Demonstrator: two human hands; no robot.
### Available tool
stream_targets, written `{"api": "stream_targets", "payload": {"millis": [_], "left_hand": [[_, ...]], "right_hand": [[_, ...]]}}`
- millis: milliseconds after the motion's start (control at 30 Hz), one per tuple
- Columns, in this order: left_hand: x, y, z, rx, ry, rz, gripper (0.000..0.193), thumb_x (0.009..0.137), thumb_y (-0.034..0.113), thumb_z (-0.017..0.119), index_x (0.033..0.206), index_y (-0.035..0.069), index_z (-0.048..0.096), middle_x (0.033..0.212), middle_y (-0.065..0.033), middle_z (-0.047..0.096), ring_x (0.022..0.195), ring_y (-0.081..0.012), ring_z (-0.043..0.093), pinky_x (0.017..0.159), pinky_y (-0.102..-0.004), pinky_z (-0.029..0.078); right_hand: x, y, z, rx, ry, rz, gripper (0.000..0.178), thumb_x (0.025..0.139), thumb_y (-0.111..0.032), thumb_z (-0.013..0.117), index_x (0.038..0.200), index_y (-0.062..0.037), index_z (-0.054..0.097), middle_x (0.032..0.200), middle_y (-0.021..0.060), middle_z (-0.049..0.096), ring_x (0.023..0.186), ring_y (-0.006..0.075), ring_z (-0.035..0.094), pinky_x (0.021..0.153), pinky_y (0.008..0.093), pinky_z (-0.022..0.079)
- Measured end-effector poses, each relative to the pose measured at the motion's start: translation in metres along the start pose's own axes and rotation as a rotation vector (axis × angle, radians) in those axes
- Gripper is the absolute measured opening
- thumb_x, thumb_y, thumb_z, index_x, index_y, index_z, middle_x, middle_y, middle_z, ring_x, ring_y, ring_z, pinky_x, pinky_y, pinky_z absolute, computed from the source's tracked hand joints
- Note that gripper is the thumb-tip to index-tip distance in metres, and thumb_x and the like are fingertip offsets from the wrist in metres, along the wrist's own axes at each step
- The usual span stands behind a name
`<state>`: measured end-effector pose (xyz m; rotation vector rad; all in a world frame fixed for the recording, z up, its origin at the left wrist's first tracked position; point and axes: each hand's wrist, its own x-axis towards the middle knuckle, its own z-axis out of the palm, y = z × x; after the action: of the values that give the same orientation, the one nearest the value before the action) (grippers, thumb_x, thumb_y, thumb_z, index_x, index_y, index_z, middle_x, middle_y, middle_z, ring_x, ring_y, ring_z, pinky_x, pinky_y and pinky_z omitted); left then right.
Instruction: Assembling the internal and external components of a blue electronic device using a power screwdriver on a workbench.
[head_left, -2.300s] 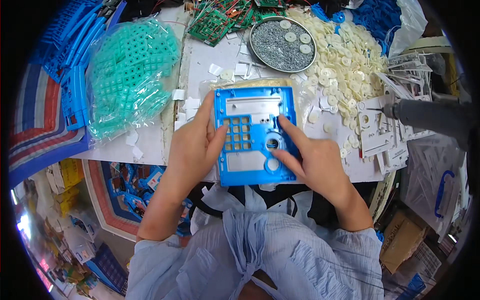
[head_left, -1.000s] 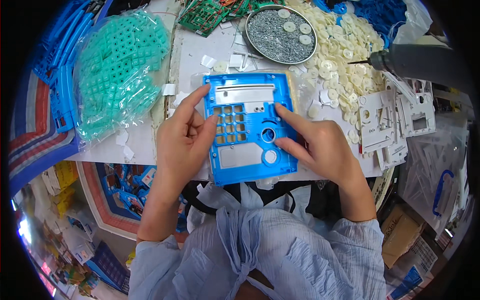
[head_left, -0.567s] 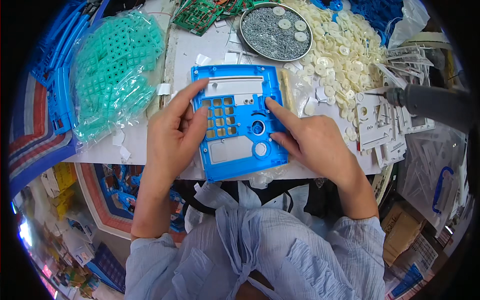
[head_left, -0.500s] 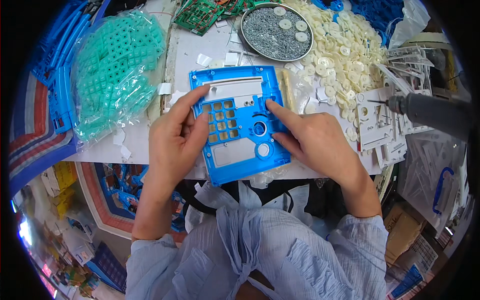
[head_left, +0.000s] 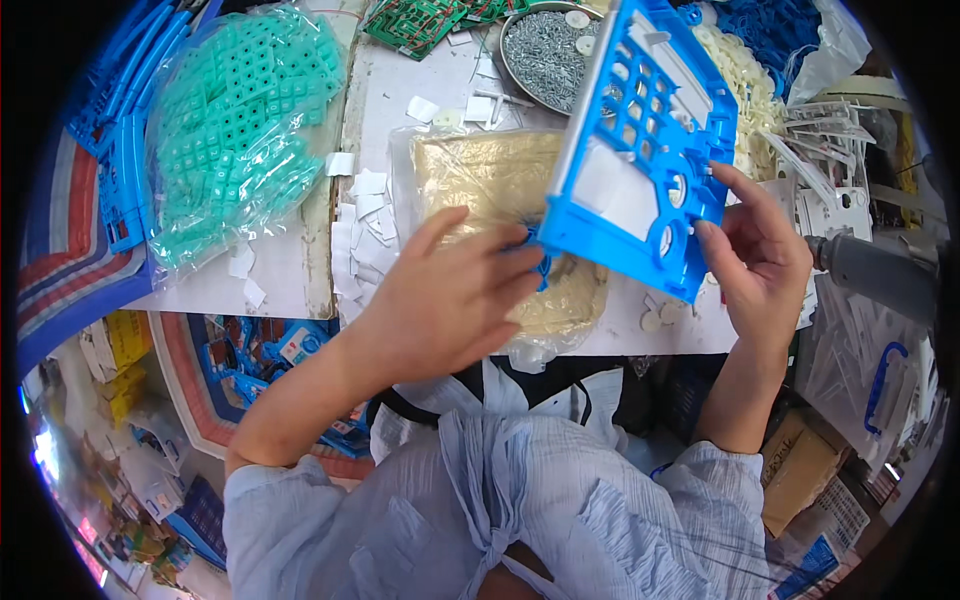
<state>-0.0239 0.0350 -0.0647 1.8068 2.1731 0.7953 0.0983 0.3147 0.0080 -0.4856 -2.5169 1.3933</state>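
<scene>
My right hand is closed on the right edge of a blue plastic casing, thumb and fingers near its round openings. The casing is tilted up on edge, showing its keypad grid of square holes and a white panel. My left hand, fingers apart, hovers over a gold-coloured pad in clear plastic. Its fingertips are beside a small blue plastic part, partly hidden by the fingers; contact is unclear.
A bag of green keys lies at left. Behind are circuit boards, a pan of screws and cream discs. A power screwdriver hangs at right. White paper scraps lie beside the pad.
The casing has been lifted off the pad and tilted up to the right in my right hand. My left hand has let go of it and moved over the uncovered pad.
</scene>
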Motion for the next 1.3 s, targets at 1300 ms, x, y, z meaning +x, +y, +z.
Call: {"api": "stream_targets", "payload": {"millis": [1300], "left_hand": [[-0.011, 0.029, -0.012, 0.056, -0.009, -0.187, 0.058, 0.083, 0.026, 0.076, 0.135, 0.008, 0.059, 0.149, -0.0171, 0.051, 0.143, -0.0373, 0.044, 0.116, -0.0601, 0.027]], "right_hand": [[-0.013, 0.012, 0.045, -0.266, -0.425, -0.257, 0.046, 0.084, -0.014, 0.077, 0.126, -0.0022, 0.061, 0.075, 0.0130, 0.069, 0.064, 0.0300, 0.068, 0.059, 0.0404, 0.053]]}}
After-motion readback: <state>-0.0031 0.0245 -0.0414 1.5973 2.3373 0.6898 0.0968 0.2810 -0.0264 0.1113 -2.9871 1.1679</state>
